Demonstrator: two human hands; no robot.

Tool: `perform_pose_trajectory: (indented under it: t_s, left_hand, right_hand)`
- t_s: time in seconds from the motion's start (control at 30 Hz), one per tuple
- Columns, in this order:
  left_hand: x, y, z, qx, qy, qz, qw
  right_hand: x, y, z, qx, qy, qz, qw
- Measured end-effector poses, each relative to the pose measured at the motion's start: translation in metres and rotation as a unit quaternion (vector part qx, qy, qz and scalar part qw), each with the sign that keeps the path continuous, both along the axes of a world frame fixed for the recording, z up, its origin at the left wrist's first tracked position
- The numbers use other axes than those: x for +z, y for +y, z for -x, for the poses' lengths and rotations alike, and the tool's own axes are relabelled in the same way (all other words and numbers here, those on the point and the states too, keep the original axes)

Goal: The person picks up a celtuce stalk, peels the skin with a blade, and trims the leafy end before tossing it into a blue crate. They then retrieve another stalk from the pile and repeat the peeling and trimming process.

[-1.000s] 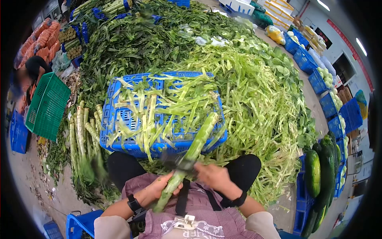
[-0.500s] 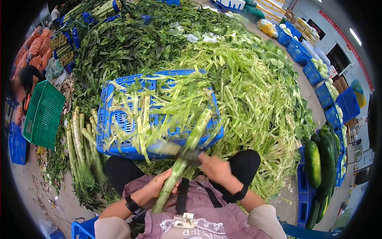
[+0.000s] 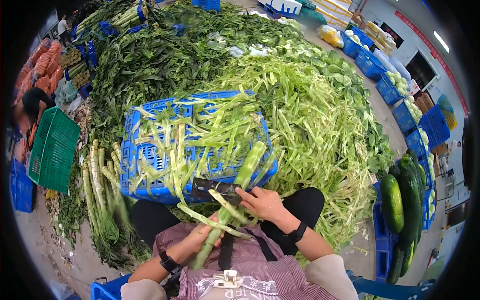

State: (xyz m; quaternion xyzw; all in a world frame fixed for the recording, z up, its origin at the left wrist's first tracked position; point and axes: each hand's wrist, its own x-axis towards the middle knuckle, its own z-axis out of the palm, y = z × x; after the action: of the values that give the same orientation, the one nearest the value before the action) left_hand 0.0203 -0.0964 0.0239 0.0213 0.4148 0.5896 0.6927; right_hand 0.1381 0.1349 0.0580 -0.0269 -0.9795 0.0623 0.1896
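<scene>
My left hand (image 3: pixel 201 236) is closed around the lower part of a pale green celtuce stalk (image 3: pixel 251 162), which slants up and away over the front rim of a blue crate (image 3: pixel 128 155). In my right hand (image 3: pixel 266 204) is a dark, wide-bladed knife (image 3: pixel 205 189), lying across the stalk's middle with the blade pointing left. Its handle is mostly hidden by my fingers. Strips of peel (image 3: pixel 198 214) hang by the blade and across the stalk near my left hand. More peel strips lie over the upturned-looking crate in front of my knees.
Unpeeled stalks (image 3: pixel 95 180) lie left of the crate. A heap of peelings (image 3: pixel 310 130) spreads right, dark leaves (image 3: pixel 150 60) behind. A green basket (image 3: pixel 54 150) and a bending person (image 3: pixel 36 105) are at left. Large green gourds (image 3: pixel 410 200) rest on blue crates at right.
The knife, blurred over the stalk earlier, now shows clearly with its blade to the left. Loosened peel now hangs across the stalk. My left hand keeps its hold; the view has shifted slightly.
</scene>
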Motion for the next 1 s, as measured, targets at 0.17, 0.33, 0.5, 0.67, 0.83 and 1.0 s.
perform_pose_trajectory:
  t_s: [0.17,0.33,0.5,0.67,0.83,1.0]
  left_hand:
    - [0.006,-0.009,-0.004,-0.02,0.06,-0.037,0.997]
    - [-0.012,-0.008,0.0,-0.019,0.022,0.001,1.0]
    - [-0.034,-0.011,0.007,-0.028,-0.053,0.025,0.998]
    - [0.002,-0.007,0.001,0.009,-0.016,-0.006,1.0]
    - [-0.017,-0.009,0.006,0.016,-0.067,-0.048,0.996]
    - [-0.015,-0.01,0.013,0.005,-0.126,0.06,0.99]
  right_hand:
    - [-0.054,0.136,-0.015,-0.432,-0.074,0.14,0.888]
    - [-0.041,0.073,-0.037,-0.31,0.064,0.184,0.93]
    - [-0.018,-0.032,-0.034,0.021,-0.062,0.109,0.992]
    - [-0.045,0.083,-0.027,-0.33,0.021,0.115,0.937]
    - [-0.012,0.053,-0.027,-0.323,0.059,0.201,0.923]
    - [-0.017,-0.032,-0.028,0.105,0.018,0.067,0.992]
